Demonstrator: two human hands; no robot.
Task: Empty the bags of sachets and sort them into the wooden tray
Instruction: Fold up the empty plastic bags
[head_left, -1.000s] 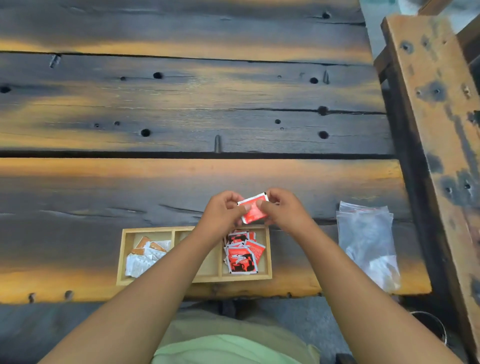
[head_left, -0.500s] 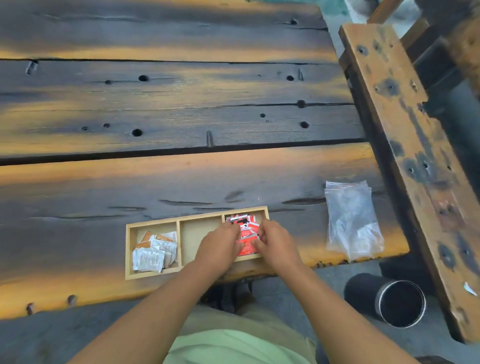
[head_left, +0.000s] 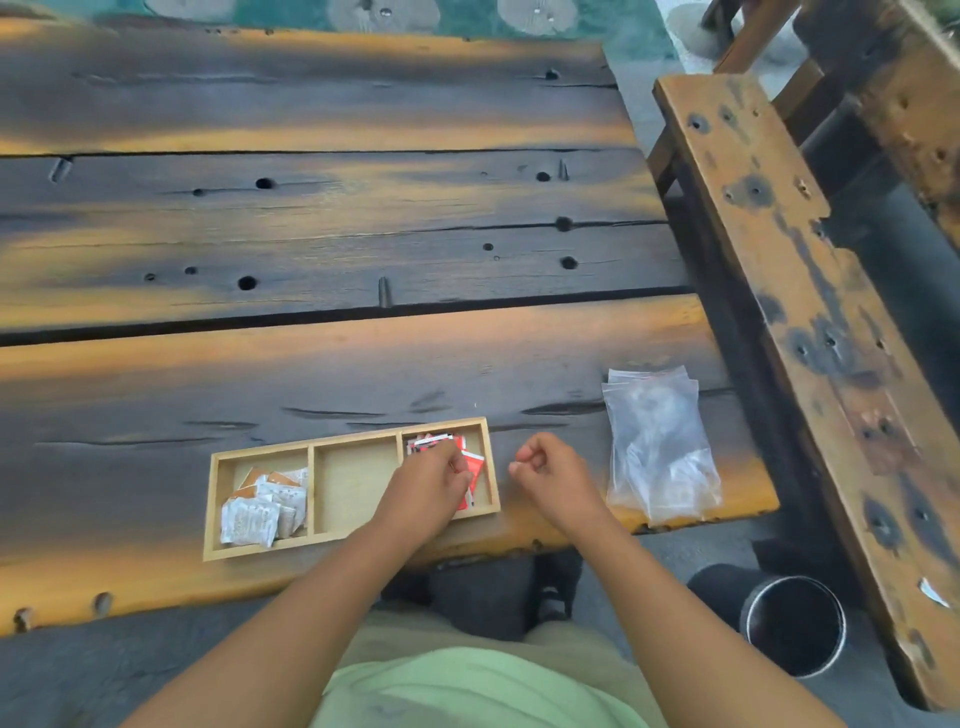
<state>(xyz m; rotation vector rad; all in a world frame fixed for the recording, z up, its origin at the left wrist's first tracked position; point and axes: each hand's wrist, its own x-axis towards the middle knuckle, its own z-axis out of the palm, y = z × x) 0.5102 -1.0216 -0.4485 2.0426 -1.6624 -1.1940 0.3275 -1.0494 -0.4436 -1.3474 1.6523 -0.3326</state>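
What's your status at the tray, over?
Left hand on red sachets, right compartment, grip unclear. Right hand curled, empty, beside wooden tray. Nothing blocking.

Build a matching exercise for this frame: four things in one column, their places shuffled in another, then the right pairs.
1. red sachets
2. white and orange sachets
3. plastic bags
4. right hand

A. left compartment of the wooden tray
B. on the table, right of everything else listed
C. between tray and bags
D. right compartment of the tray

Pairs: 1-D, 2-A, 3-B, 4-C
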